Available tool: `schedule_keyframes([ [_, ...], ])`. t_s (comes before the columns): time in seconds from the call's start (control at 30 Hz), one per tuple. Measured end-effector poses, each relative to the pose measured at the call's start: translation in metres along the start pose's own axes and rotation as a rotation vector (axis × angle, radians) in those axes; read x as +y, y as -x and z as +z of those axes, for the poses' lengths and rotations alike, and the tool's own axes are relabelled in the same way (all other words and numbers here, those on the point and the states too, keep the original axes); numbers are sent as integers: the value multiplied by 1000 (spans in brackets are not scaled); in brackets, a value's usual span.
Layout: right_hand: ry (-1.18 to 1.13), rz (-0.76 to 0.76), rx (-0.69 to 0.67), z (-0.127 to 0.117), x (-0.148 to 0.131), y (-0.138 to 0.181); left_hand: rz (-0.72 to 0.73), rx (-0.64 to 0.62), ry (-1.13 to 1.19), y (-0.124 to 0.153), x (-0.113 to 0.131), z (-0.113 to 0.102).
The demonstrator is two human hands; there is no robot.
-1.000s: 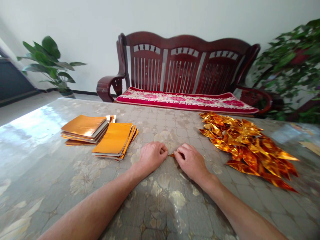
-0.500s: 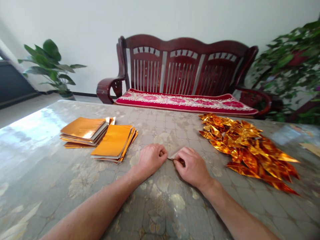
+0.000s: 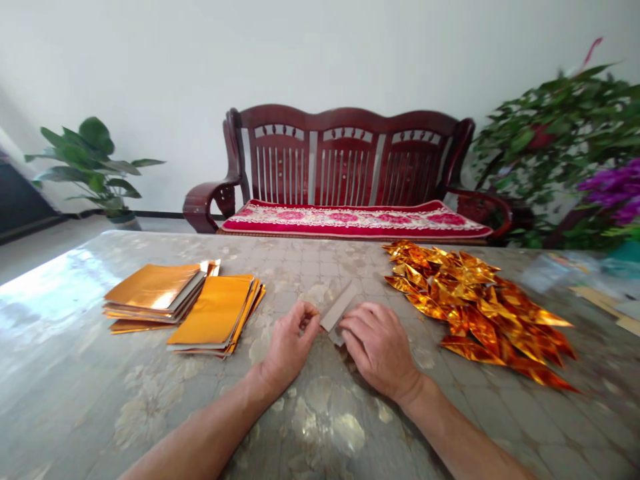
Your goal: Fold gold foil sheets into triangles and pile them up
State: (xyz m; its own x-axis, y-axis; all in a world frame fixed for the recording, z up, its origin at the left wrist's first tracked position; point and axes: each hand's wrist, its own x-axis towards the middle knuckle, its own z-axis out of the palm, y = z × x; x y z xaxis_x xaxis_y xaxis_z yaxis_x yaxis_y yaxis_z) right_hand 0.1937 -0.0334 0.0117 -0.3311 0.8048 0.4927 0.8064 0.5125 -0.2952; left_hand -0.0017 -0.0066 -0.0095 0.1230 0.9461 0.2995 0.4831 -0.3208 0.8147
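Observation:
My left hand (image 3: 287, 343) and my right hand (image 3: 379, 347) rest close together on the table, both pinching one folded sheet of paper (image 3: 339, 308). Its grey back faces up and its far flap stands lifted off the table between my fingers. Two stacks of flat gold foil sheets (image 3: 187, 303) lie to the left of my left hand. A heap of folded gold foil pieces (image 3: 475, 307) lies to the right of my right hand.
The table (image 3: 75, 373) has a glossy marble-patterned cover. A dark red wooden bench (image 3: 345, 173) with a red cushion stands behind it. Potted plants stand at far left (image 3: 90, 160) and far right (image 3: 565, 147). Clear packaging (image 3: 560, 270) lies at the right edge.
The paper's grey flap has lifted and opened up between my fingers, where earlier only a thin edge showed. The camera tilted up and both hands sit lower in view.

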Motion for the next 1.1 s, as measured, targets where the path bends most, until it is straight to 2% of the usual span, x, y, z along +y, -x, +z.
schedule_keyframes([
  [0.1, -139, 170, -33, 1, 1, 3, 143, 60, -31, 7, 3, -2],
  [0.27, -826, 300, -87, 8, -6, 4, 626, -1, -403, 18, 16, -4],
  [0.33, -1044, 383, -111, 14, -11, 3, 695, 23, -468, 20, 20, -4],
  [0.43, -1100, 562, -59, 21, -12, 2, 732, -26, -447, 18, 22, -4],
  [0.53, -1100, 646, -61, 25, -6, 4, 692, -60, -337, 16, 19, -2],
  [0.67, -1210, 615, -182, 21, 1, 6, 525, 109, -222, 12, 9, 0],
  [0.77, -1236, 578, -315, 15, 2, 4, 394, 160, -160, 6, 1, -1],
  [0.9, -1232, 522, -426, 11, 4, 3, 202, 38, -40, 1, -3, -3],
  [1.0, -1183, 538, -375, 14, 9, 3, 60, -53, 56, 0, -6, -3],
  [1.1, -1100, 582, -246, 18, 19, 1, 23, -19, 34, -1, -9, -3],
])
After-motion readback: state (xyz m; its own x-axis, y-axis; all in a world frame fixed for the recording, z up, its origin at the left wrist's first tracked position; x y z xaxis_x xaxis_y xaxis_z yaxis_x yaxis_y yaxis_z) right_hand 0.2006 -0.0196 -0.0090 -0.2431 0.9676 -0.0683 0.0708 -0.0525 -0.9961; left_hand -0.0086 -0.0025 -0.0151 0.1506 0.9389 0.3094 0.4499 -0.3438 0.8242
